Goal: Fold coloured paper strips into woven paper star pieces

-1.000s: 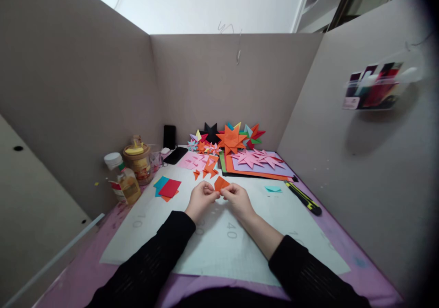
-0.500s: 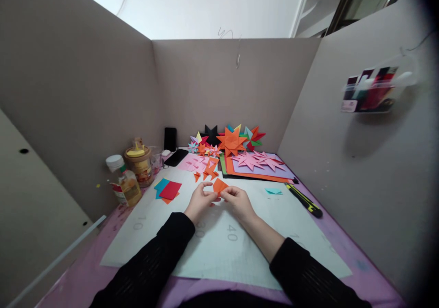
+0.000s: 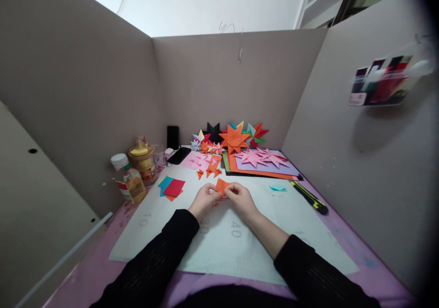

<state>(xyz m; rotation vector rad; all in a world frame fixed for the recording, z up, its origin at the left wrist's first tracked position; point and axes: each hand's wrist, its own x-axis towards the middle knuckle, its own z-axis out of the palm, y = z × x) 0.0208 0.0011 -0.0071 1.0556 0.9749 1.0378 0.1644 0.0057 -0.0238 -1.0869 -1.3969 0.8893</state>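
A small orange paper (image 3: 222,186) is held up between my two hands over the white sheet (image 3: 219,253). My left hand (image 3: 206,200) pinches its lower left side, and my right hand (image 3: 240,200) grips its right side. Behind the hands lie small folded orange pieces (image 3: 208,172) and pink pieces (image 3: 198,160). Red, blue, yellow and orange squares (image 3: 173,188) overlap to the left. To the right rests a folded turquoise piece (image 3: 277,188).
Folded stars (image 3: 235,138) stand against the back partition. Pink stars (image 3: 253,157) lie on stacked coloured sheets (image 3: 291,168). A yellow-black cutter (image 3: 308,197) is at right; a bottle (image 3: 132,182), a jar (image 3: 144,161) and phones (image 3: 179,155) are at left.
The view has shifted slightly, so the table things appear a little further right. The fingers of my left hand have closed in more around the orange paper.
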